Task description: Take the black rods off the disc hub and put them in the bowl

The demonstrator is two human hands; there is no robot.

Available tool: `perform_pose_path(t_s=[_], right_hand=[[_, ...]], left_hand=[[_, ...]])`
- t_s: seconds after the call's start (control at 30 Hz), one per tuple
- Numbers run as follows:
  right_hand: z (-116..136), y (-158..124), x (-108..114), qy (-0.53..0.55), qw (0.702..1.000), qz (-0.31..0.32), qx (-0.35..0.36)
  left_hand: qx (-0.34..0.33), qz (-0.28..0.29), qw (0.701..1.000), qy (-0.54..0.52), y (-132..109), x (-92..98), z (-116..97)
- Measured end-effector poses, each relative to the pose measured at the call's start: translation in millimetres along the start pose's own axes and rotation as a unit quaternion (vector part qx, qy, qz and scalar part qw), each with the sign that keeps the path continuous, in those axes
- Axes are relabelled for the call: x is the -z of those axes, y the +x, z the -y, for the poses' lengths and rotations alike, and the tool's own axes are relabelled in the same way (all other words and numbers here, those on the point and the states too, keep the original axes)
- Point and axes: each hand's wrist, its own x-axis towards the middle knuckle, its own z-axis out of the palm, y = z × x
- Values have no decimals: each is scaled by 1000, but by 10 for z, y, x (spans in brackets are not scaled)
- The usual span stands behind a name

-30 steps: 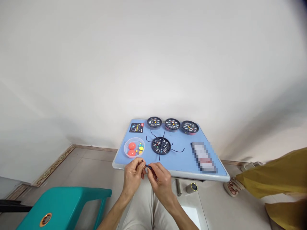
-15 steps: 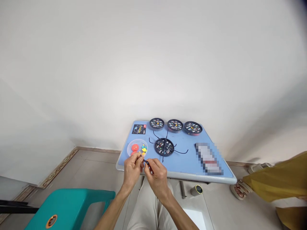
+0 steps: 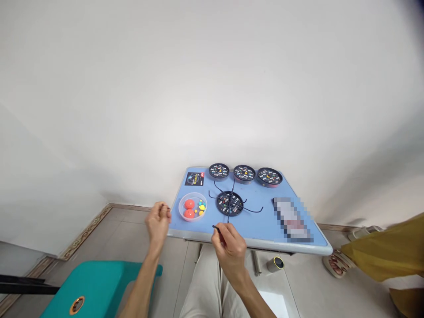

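My left hand (image 3: pixel 158 222) is raised off the table's left edge, fingers pinched together; whatever they may hold is too small to make out. My right hand (image 3: pixel 229 242) is closed around a small black plastic piece (image 3: pixel 216 228) at the table's front edge, its tip poking out to the left. Just beyond it stands a black round base (image 3: pixel 221 207) with a printed disc and several thin curved black arms (image 3: pixel 253 210) spreading from its middle. Between my hands, further back, a clear round tub (image 3: pixel 180 212) holds two red half-balls (image 3: pixel 189 204) and several small yellow and blue balls.
Three round black-topped containers (image 3: pixel 244 173) line the table's back edge by the wall. A black printed card (image 3: pixel 194 179) lies back left, a blurred-out flat object (image 3: pixel 292 221) at right. A teal stool (image 3: pixel 99 282) stands left; another person's foot (image 3: pixel 336 263) is at right.
My hands were together at the tub's near edge and have parted. The left moved left, off the table; the right moved slightly right and down with the black piece.
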Motion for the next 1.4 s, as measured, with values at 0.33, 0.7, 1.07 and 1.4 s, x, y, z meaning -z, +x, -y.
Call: perform_pose_path(t_s=[0.33, 0.7, 1.07, 1.4], right_hand=[[80, 665, -487, -233, 928, 258, -132], [-283, 591, -504, -286, 909, 301, -46], [-609, 1686, 508, -288, 887, 352, -78], [-900, 1653, 282, -262, 859, 434, -73]], left_hand=[[-95, 246, 943, 204, 410, -439, 184], [-60, 288, 926, 235, 495, -497, 126], [114, 218, 961, -128, -14, -1030, 107], [259, 146, 883, -363, -279, -1520, -190]])
